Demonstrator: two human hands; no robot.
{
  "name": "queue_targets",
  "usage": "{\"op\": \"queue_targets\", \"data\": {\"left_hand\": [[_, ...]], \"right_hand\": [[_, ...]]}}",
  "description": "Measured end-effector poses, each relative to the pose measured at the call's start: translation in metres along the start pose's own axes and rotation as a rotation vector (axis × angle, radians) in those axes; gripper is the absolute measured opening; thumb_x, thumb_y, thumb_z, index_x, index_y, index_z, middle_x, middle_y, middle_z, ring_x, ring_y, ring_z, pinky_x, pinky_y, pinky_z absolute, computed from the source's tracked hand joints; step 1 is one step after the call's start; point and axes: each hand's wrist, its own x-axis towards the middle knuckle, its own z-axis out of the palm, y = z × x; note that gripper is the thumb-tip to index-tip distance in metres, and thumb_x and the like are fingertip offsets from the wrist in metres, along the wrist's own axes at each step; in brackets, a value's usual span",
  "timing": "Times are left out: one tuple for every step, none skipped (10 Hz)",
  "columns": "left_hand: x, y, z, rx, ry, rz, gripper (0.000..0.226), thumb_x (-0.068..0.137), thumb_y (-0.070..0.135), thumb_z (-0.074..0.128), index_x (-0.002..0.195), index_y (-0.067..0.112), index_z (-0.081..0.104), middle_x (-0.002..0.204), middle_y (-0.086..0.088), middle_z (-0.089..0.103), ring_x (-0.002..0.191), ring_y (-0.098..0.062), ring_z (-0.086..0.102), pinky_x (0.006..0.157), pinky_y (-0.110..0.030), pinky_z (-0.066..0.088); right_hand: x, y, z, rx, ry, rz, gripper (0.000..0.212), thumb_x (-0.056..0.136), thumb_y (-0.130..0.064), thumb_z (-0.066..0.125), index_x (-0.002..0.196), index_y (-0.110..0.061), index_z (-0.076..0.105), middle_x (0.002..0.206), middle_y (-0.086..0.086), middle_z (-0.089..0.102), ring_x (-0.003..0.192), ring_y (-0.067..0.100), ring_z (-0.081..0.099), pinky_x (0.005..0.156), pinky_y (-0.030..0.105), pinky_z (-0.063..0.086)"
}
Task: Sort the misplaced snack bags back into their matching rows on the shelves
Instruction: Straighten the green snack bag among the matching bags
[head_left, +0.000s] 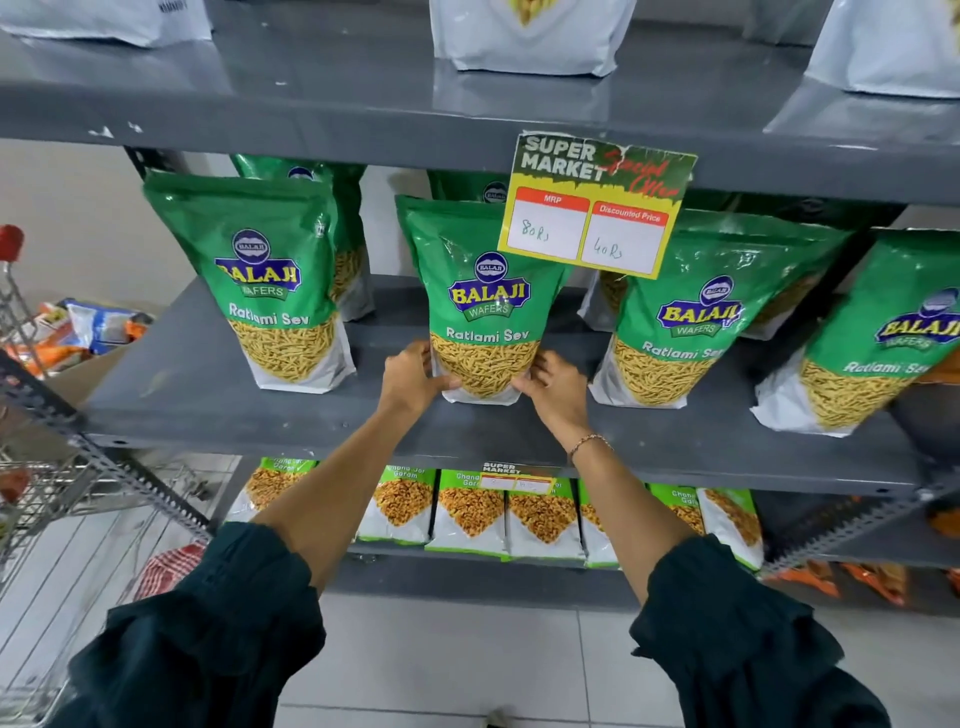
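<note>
A green Ratlami Sev bag (480, 291) stands upright in the middle of the grey middle shelf (218, 410). My left hand (413, 376) grips its lower left corner and my right hand (553, 387) grips its lower right corner. More Ratlami Sev bags stand in the same row: one to the left (262, 270), one to the right (691, 317) and one at the far right (872, 343). Further green bags stand behind them. The lower shelf carries a row of Chana Jor Garam bags (470, 512).
A yellow price tag (595, 208) hangs from the upper shelf edge, overlapping the held bag's top right. White bags (530, 36) stand on the top shelf. A wire shopping cart (57, 499) is at the left, and a cardboard box of mixed snack bags (88, 332) lies behind it. Orange packets (857, 579) lie low right.
</note>
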Motion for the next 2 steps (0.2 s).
{"op": "queue_targets", "data": {"left_hand": [[-0.004, 0.004, 0.0, 0.117, -0.03, 0.033, 0.062, 0.069, 0.025, 0.079, 0.12, 0.004, 0.051, 0.12, -0.018, 0.065, 0.112, -0.034, 0.06, 0.1, -0.045, 0.046], [-0.017, 0.01, 0.001, 0.188, -0.053, -0.019, 0.065, 0.083, 0.03, 0.065, 0.133, 0.001, 0.035, 0.128, -0.025, 0.056, 0.118, -0.042, 0.052, 0.094, -0.046, 0.043]], "right_hand": [[-0.004, -0.005, -0.002, -0.161, -0.047, -0.034, 0.034, 0.079, -0.015, 0.065, 0.112, -0.01, 0.056, 0.118, 0.011, 0.066, 0.104, 0.019, 0.063, 0.095, 0.038, 0.05], [-0.029, -0.004, -0.002, -0.241, -0.007, -0.063, 0.051, 0.086, -0.021, 0.059, 0.133, -0.01, 0.043, 0.13, 0.008, 0.058, 0.118, 0.022, 0.054, 0.1, 0.037, 0.044]]}}
